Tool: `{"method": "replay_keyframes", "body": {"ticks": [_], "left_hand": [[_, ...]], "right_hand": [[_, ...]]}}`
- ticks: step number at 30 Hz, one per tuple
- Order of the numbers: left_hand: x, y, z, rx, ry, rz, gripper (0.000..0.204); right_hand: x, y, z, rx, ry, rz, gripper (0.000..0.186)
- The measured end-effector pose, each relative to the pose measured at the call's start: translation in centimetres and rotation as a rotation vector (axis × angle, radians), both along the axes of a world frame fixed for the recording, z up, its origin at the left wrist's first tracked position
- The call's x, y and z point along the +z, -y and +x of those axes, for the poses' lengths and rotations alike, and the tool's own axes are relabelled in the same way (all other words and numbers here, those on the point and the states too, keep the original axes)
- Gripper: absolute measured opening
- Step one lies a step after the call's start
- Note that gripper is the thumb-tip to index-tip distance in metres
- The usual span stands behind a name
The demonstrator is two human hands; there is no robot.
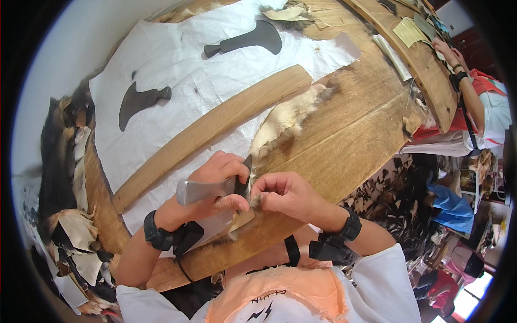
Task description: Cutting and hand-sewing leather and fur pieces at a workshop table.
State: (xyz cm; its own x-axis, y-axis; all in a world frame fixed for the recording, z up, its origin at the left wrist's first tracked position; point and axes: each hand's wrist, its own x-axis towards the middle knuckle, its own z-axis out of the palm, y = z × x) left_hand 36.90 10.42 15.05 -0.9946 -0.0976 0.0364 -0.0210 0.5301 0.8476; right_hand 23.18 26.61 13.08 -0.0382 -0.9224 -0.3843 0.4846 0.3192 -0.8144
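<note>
In the lower middle of the head view, my left hand (218,169) is closed around a knife with a broad silver handle (196,189) and a dark blade. Just to its right, my right hand (285,194) pinches the near end of a narrow strip of pale fur hide (274,126), beside the blade; exactly where blade and hide touch is hard to see. The strip runs away from me along the edge of a white woven sheet (134,148). A long, curved wooden bar (215,134) lies on the sheet left of the strip.
Two dark curved blades (253,37) (134,105) lie on the sheet. The wooden table (344,140) extends right. At upper right, a co-worker's hands (449,56) work at another board. Hide scraps (78,242) pile at left; more scraps (382,199) lie below the table's right edge.
</note>
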Motion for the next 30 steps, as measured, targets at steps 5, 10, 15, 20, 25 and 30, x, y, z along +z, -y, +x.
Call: {"method": "replay_keyframes", "body": {"ticks": [5,10,15,20,25,30], "left_hand": [[0.3,2.0,-2.3,-0.088,-0.086,-0.153,0.049],[0.9,3.9,-4.7,-0.177,-0.056,-0.153,0.051],[1.1,5.2,-7.8,-0.286,-0.026,-0.193,0.053],[0.9,5.7,-10.6,-0.282,-0.032,-0.216,0.047],[0.9,5.6,-11.6,-0.287,-0.032,-0.192,0.047],[0.9,5.3,-11.7,-0.253,-0.042,-0.245,0.048]], "right_hand": [[1.2,0.8,-0.8,0.133,-0.016,-0.090,0.007],[2.9,1.3,-2.6,0.276,0.081,-0.104,0.014],[4.2,1.5,-3.9,0.259,0.185,-0.138,0.013],[4.9,1.4,-5.2,0.228,0.257,-0.253,0.011],[5.0,-0.2,-9.4,0.083,0.199,-0.247,0.011],[4.4,-2.2,-16.1,-0.302,-0.194,-0.117,0.016]]}}
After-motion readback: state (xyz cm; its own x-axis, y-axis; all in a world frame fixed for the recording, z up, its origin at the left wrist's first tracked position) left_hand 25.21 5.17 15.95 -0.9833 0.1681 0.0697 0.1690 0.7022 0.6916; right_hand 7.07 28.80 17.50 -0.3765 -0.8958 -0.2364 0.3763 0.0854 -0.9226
